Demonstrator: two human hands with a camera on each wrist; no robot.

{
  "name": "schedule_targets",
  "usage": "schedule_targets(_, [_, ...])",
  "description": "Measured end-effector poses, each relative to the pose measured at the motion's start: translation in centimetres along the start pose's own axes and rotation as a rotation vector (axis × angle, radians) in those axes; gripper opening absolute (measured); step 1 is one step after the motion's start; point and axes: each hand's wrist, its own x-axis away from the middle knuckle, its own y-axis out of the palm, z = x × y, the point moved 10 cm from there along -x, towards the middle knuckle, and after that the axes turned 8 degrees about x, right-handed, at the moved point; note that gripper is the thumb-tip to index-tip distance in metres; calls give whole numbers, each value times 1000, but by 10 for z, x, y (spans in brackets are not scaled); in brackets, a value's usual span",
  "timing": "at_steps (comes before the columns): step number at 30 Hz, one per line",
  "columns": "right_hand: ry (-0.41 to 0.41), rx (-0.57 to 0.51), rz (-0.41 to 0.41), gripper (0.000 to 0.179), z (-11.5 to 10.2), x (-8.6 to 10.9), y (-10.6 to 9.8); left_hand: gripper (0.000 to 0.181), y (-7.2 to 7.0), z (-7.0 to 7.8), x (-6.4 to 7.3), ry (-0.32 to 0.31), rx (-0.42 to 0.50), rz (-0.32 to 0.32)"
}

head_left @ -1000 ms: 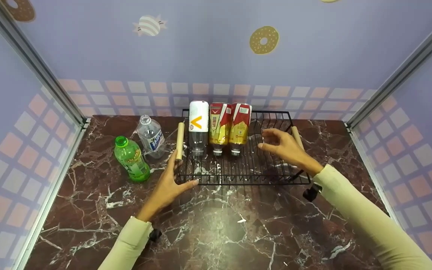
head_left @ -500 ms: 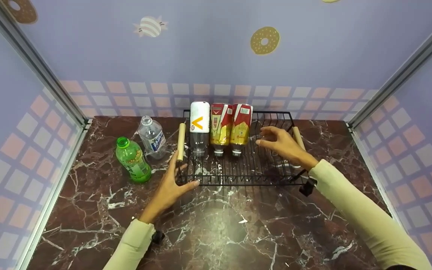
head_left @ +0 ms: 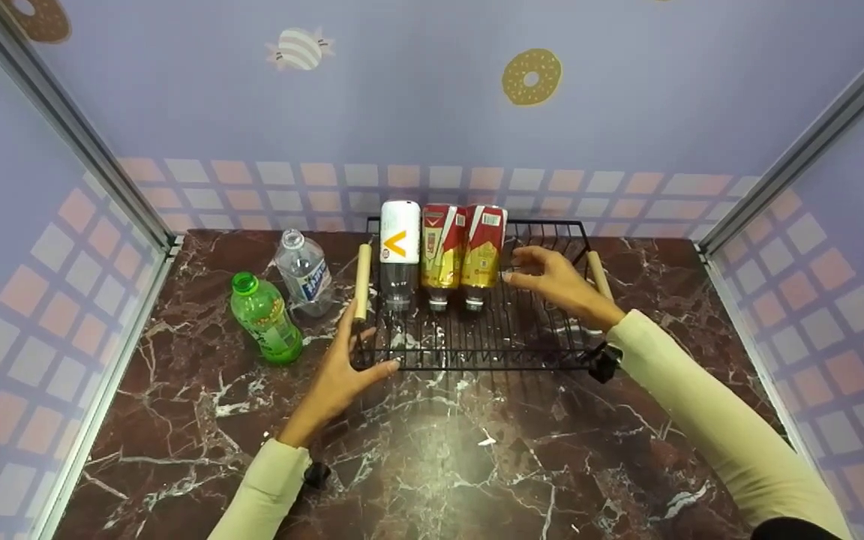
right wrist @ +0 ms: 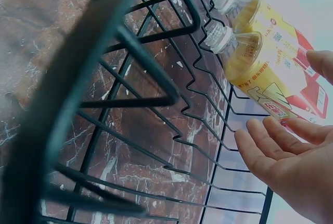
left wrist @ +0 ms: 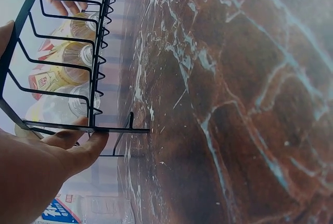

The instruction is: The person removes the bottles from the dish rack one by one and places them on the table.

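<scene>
A black wire rack point(head_left: 492, 368) with pale wooden handles stands on the marble-patterned surface. Three bottles lie in its left part, caps toward the front: a white-labelled bottle point(head_left: 400, 236) and two red-and-yellow bottles, the middle one point(head_left: 441, 251) and the right one point(head_left: 483, 251). My left hand point(head_left: 338, 379) holds the rack's front left corner, fingers round the side and thumb at the front rail. Over the rack, my right hand point(head_left: 563, 289) hovers beside the right bottle, fingers loosely bent and holding nothing. In the right wrist view its fingertips are close to that yellow bottle point(right wrist: 247, 57).
Left of the rack stand a green bottle point(head_left: 267, 322) and a clear bottle point(head_left: 308, 277) with a blue-and-white label, both uncapped. A wooden handle point(head_left: 599, 277) rises at the rack's right end. Patterned walls enclose the back and both sides.
My right hand has moved a little left and back, closer to the right red-and-yellow bottle. The left hand, rack and bottles stay where they were.
</scene>
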Motion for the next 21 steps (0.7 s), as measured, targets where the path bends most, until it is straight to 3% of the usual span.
schedule_targets(11, [-9,26,-22,77,-4,-14,6,130,0,-2,0,-3,36,-5])
schedule_targets(21, [-23,25,-23,69,-2,-25,11,129,0,-3,0,-10,37,-1])
